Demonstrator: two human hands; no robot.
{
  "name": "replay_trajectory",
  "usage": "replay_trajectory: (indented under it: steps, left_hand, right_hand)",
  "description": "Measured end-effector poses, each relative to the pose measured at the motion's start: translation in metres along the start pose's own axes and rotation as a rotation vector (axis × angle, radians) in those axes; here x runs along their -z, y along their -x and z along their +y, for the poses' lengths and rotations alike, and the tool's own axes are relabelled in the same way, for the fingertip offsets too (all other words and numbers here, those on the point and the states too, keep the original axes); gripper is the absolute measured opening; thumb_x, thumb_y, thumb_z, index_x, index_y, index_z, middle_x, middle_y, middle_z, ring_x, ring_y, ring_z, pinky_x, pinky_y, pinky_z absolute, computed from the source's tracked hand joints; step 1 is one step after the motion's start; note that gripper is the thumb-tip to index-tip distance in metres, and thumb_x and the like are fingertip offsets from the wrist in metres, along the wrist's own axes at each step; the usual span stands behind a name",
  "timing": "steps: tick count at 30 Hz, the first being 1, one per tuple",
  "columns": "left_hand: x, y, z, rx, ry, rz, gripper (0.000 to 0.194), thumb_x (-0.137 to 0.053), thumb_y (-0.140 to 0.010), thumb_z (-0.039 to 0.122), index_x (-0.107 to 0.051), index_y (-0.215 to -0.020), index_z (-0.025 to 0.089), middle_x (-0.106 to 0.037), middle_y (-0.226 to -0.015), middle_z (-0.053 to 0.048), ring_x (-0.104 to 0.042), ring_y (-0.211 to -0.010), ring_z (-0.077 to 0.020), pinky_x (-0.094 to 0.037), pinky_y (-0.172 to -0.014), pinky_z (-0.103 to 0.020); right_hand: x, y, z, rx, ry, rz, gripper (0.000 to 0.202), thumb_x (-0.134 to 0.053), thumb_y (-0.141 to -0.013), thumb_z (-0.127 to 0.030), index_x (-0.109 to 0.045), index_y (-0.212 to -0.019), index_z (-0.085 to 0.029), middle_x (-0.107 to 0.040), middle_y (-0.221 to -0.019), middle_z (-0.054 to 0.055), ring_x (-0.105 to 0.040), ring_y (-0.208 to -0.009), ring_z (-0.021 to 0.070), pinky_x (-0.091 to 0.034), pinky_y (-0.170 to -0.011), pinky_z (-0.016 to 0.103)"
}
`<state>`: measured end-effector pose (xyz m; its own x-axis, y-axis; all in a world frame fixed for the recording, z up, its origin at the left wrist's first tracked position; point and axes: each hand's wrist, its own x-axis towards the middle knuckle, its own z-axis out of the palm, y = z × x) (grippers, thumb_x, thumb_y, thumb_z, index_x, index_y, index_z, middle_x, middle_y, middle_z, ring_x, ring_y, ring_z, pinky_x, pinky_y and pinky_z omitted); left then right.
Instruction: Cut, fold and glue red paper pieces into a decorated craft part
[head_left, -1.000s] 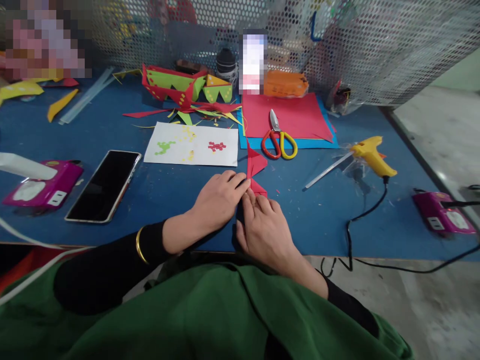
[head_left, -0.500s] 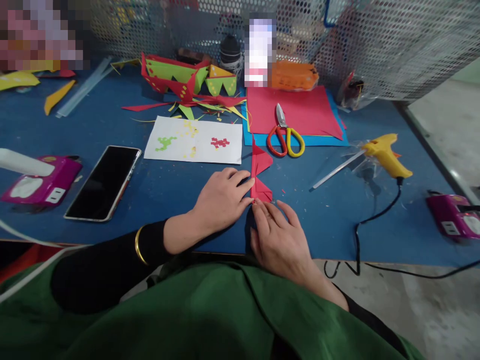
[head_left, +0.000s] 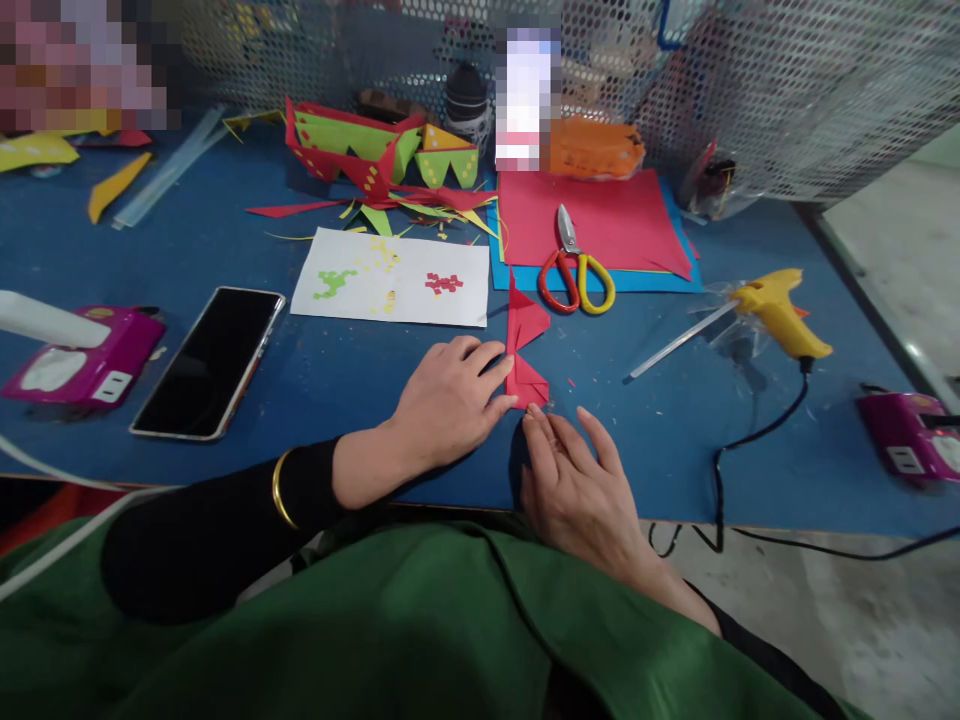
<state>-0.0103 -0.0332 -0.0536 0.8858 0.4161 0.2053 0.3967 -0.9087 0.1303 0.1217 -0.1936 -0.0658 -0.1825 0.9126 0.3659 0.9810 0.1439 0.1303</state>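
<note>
A folded red paper piece with pointed flaps lies on the blue table, its long straight edge on the left. My left hand rests beside that edge; its thumb and fingertips press the lower part of the paper down. Just below the paper's lower end is my right hand, fingers partly bent and apart, the index fingertip close to the corner. Whether that fingertip touches the paper I cannot tell. Beyond my left hand lies a white card bearing small green, yellow and red paper bits.
Scissors lie partly on red sheets. A yellow glue gun with a cord is at right, a phone at left. Cut paper shapes and scraps lie behind the card. Purple power boxes sit at both sides.
My right hand has slid a little right and back from the paper's lower end, and its fingers have spread. My left hand stays on the paper. The view has shifted slightly.
</note>
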Motion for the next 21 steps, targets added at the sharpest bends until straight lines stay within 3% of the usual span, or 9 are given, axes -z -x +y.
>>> replay_trajectory:
  steps: [9,12,15,18,21]
  left_hand:
    - [-0.002,-0.003,-0.002,0.061,0.078,0.012,0.042,-0.066,-0.093,0.042,-0.068,-0.126,0.016,-0.065,-0.136,-0.012,-0.058,-0.116,-0.0327,-0.047,-0.092,-0.046]
    - [-0.006,-0.002,-0.006,0.102,0.211,0.089,0.050,-0.073,-0.087,0.047,-0.067,-0.126,0.016,-0.067,-0.132,-0.012,-0.059,-0.118,-0.0319,-0.046,-0.098,-0.046]
    - [-0.007,-0.001,-0.007,0.240,0.352,0.170,0.056,-0.080,-0.080,0.049,-0.065,-0.122,0.016,-0.070,-0.123,-0.012,-0.063,-0.114,-0.0297,-0.048,-0.098,-0.044]
    - [-0.006,-0.002,-0.005,0.302,0.430,0.182,0.045,-0.084,-0.076,0.044,-0.069,-0.109,0.017,-0.072,-0.110,-0.009,-0.065,-0.104,-0.0264,-0.049,-0.094,-0.041]
    - [-0.006,-0.003,-0.005,0.251,0.448,0.148,0.029,-0.084,-0.076,0.039,-0.074,-0.095,0.020,-0.072,-0.106,-0.006,-0.064,-0.102,-0.0248,-0.048,-0.094,-0.041]
  right_hand:
    - [-0.002,0.000,0.001,0.009,-0.018,0.005,0.043,-0.046,-0.095,-0.018,-0.056,-0.130,0.005,-0.068,-0.130,0.024,-0.066,-0.113,0.0309,-0.040,-0.111,0.050]
    - [-0.003,0.002,0.000,-0.068,-0.114,0.008,0.042,-0.047,-0.097,-0.021,-0.055,-0.132,-0.001,-0.069,-0.131,0.020,-0.064,-0.115,0.0296,-0.040,-0.111,0.050]
    - [-0.005,0.007,0.000,-0.172,-0.214,0.091,0.040,-0.050,-0.098,-0.023,-0.053,-0.135,-0.009,-0.070,-0.131,0.015,-0.065,-0.115,0.0255,-0.041,-0.110,0.047]
    - [-0.007,0.011,0.001,-0.232,-0.256,0.187,0.042,-0.051,-0.098,-0.021,-0.050,-0.138,-0.012,-0.071,-0.130,0.014,-0.066,-0.112,0.0235,-0.040,-0.111,0.046]
    - [-0.008,0.012,0.004,-0.288,-0.321,0.190,0.043,-0.051,-0.098,-0.023,-0.051,-0.140,-0.016,-0.072,-0.127,0.012,-0.067,-0.111,0.0234,-0.040,-0.111,0.048]
